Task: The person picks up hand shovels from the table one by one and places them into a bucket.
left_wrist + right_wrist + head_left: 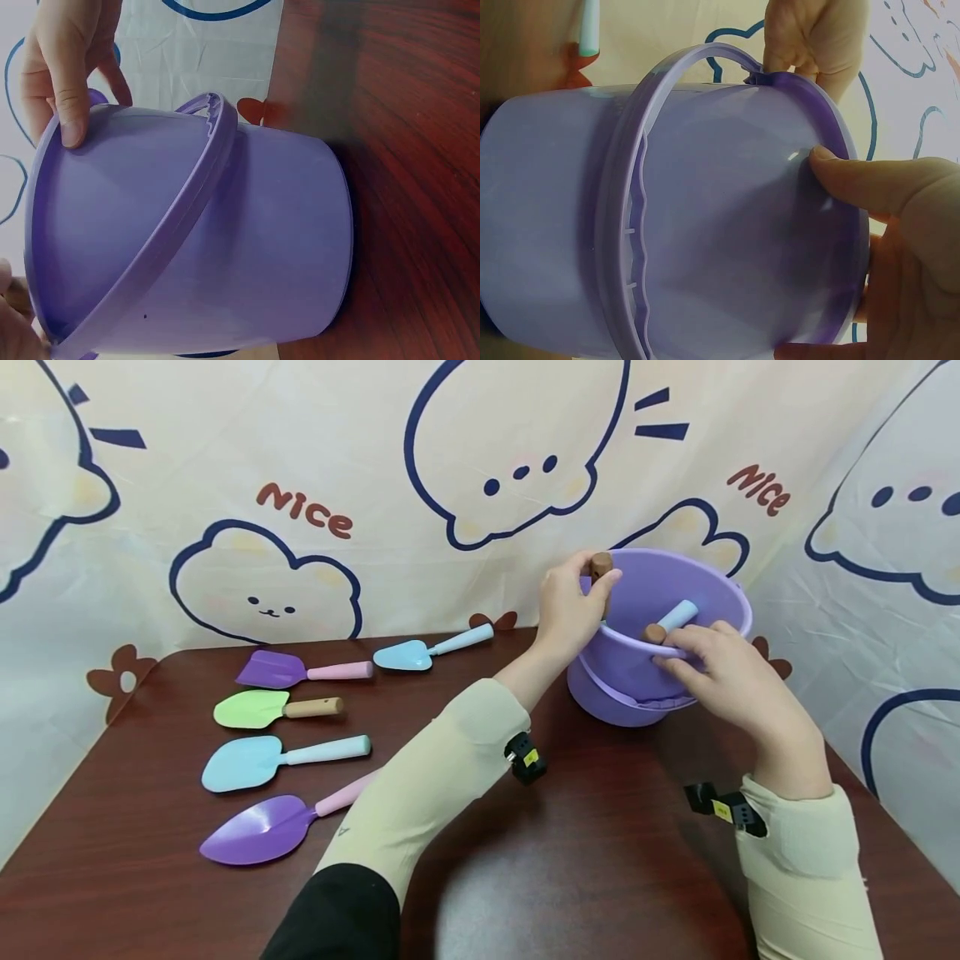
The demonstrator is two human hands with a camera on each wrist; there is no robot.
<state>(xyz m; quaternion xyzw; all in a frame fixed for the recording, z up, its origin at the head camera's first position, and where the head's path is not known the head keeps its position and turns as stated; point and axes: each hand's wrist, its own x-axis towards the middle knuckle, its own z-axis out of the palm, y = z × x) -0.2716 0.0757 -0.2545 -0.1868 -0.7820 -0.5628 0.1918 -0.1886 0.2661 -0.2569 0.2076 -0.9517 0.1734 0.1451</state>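
Observation:
A purple bucket (622,647) with its handle hanging across the front stands at the table's right rear. At its left rim, my left hand (573,602) holds a brown wooden handle (602,566) between thumb and fingers; the tool's lower part is hidden in the bucket. Over the front right rim my right hand (738,681) grips the bucket, thumb (855,180) outside. Inside, a light blue handle (680,614) and another brown handle end (655,633) lean near the right fingers. In the left wrist view, the bucket wall (262,247) fills the middle.
On the table's left lie several toy trowels: a purple spade (273,669), a green trowel (252,709), a blue trowel (243,763), a purple trowel (262,831) and a small blue trowel (403,656). A printed cloth (420,585) hangs behind the brown table (600,860).

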